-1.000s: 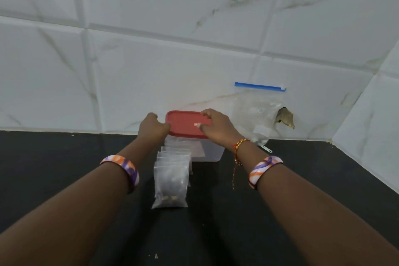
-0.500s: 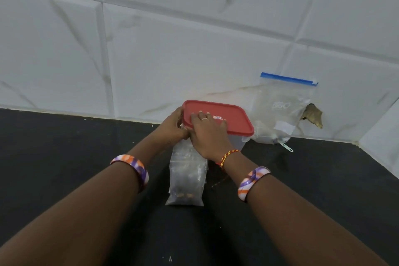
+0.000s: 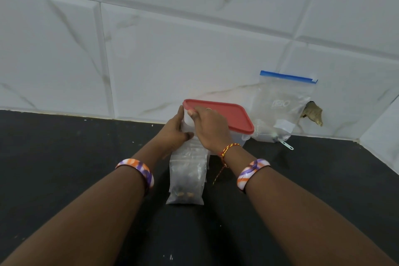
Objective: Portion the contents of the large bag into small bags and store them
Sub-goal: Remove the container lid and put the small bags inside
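Note:
A clear plastic container [image 3: 244, 138] with a red lid [image 3: 235, 116] stands on the black counter near the wall. My right hand [image 3: 210, 127] grips the lid's near-left corner, fingers curled over its edge. My left hand [image 3: 176, 133] holds the container's left side, thumb against its wall. A stack of small clear filled bags [image 3: 186, 179] lies flat in front of the container, partly under my hands. The large clear bag [image 3: 280, 108] with a blue zip strip leans upright against the tiles to the right.
White marble-look tiles form the back wall [image 3: 172, 54] and a side wall at the far right. A hole with brown debris [image 3: 313, 113] shows in the wall behind the large bag. A small white clip [image 3: 287, 144] lies by that bag. The black counter [image 3: 64, 157] spreads left and right.
My right hand has shifted from the lid's top to its near-left corner and curled over the edge. My left hand has slid onto the container's left side. The view has moved closer.

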`<state>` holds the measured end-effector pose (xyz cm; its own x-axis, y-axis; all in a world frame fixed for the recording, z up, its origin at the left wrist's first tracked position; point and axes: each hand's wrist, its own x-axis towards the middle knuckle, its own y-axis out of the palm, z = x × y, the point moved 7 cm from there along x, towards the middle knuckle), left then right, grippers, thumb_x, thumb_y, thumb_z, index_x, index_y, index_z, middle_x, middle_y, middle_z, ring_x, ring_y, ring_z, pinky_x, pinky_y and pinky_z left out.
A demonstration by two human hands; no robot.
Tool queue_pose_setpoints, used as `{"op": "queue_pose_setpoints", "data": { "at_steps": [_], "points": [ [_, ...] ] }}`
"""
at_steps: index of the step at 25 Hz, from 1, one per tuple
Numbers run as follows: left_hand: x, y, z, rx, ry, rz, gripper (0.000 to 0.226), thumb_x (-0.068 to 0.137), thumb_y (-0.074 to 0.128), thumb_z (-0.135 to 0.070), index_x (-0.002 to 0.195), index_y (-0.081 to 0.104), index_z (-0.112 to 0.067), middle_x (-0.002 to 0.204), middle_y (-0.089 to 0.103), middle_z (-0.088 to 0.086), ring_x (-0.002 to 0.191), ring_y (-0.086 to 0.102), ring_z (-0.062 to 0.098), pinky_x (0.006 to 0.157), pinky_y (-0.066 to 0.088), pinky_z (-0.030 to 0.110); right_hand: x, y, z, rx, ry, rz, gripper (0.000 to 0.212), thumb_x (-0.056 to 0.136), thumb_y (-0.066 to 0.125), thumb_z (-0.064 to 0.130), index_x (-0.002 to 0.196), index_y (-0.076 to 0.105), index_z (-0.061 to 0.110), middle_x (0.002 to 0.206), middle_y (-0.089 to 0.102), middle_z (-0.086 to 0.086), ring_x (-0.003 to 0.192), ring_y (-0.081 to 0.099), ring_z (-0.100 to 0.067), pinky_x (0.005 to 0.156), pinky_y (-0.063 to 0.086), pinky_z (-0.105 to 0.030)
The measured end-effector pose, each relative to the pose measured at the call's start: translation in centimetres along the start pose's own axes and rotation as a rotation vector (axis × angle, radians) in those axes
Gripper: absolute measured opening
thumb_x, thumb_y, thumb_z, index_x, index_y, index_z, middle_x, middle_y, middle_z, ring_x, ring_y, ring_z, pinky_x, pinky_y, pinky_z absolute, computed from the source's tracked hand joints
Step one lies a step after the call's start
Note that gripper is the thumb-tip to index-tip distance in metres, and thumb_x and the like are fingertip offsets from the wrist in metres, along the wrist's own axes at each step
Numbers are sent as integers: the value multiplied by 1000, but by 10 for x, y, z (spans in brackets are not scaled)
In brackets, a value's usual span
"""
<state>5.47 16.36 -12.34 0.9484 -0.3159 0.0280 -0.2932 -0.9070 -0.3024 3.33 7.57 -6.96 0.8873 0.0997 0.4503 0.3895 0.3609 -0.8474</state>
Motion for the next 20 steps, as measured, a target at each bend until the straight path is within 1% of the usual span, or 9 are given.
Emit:
{"op": "queue_pose_setpoints", "data": {
  "at_steps": [2, 4, 6, 8, 11, 14, 17, 19, 20],
  "points": [
    [-2, 0, -4, 97, 3, -19, 85, 88, 56, 2, 151, 5, -22, 140, 43, 24, 129, 42, 35, 98, 42, 35, 1, -5, 0, 51, 6, -27, 38, 100, 32, 32, 99, 59, 6, 86, 65, -14, 76, 56, -27, 75, 47, -46],
    [-4, 1, -6, 196, 0, -27, 82, 88, 56, 0, 151, 6, -17, 139, 41, 30, 128, 42, 40, 101, 40, 40, 2, -12, 0, 97, -2, -66, 37, 100, 33, 32, 108, 61, 8, 85, 67, -11, 78, 60, -26, 72, 49, -42],
    [-1, 1, -5, 277, -7, -16, 81, 88, 57, -3, 151, 7, -15, 141, 42, 27, 128, 44, 39, 105, 38, 43, 5, -28, -2, 205, 13, -129, 36, 100, 34, 31, 116, 61, 13, 75, 64, 0, 68, 58, -15, 61, 46, -26],
    [3, -1, -3, 346, -24, 3, 81, 89, 58, -8, 151, 6, -16, 143, 43, 17, 128, 46, 33, 107, 39, 39, 14, -52, -8, 318, 60, -228, 34, 100, 35, 30, 115, 63, 16, 66, 53, 13, 57, 48, -6, 50, 35, -11],
    [2, 0, -9, 469, -37, 44, 81, 90, 57, -14, 151, 4, -16, 148, 38, 13, 132, 41, 29, 107, 34, 33, 23, -92, -29, 437, 139, -362, 30, 100, 38, 24, 106, 64, 11, 78, 54, 8, 68, 47, -8, 54, 33, -5],
    [-3, -1, -16, 573, -63, 62, 77, 91, 55, -16, 151, 7, -12, 149, 36, 14, 132, 41, 30, 106, 34, 32, 14, -131, -64, 569, 293, -558, 29, 100, 37, 25, 99, 63, 11, 77, 51, 4, 73, 45, -12, 59, 35, -18],
    [-7, 0, -34, 699, -33, 11, 63, 88, 50, -7, 145, 24, -6, 143, 38, 19, 129, 41, 33, 105, 38, 37, -9, -165, -106, 903, 507, -769, 36, 99, 39, 28, 86, 63, 6, 69, 42, 2, 63, 38, -8, 64, 39, -23],
    [-12, 6, -60, 713, 56, -71, 57, 85, 47, -2, 140, 33, -4, 144, 36, 18, 134, 34, 32, 106, 34, 38, -28, -179, -126, 1177, 601, -802, 34, 98, 41, 34, 72, 57, 18, 72, 49, 1, 72, 49, -14, 79, 51, -36],
    [-17, 12, -74, 681, 122, -100, 56, 85, 47, -1, 139, 36, -4, 145, 36, 17, 135, 33, 30, 107, 32, 36, -37, -180, -136, 1299, 649, -789, 30, 97, 42, 36, 78, 57, 19, 79, 56, 0, 79, 56, -18, 84, 52, -43]
  ]
}}
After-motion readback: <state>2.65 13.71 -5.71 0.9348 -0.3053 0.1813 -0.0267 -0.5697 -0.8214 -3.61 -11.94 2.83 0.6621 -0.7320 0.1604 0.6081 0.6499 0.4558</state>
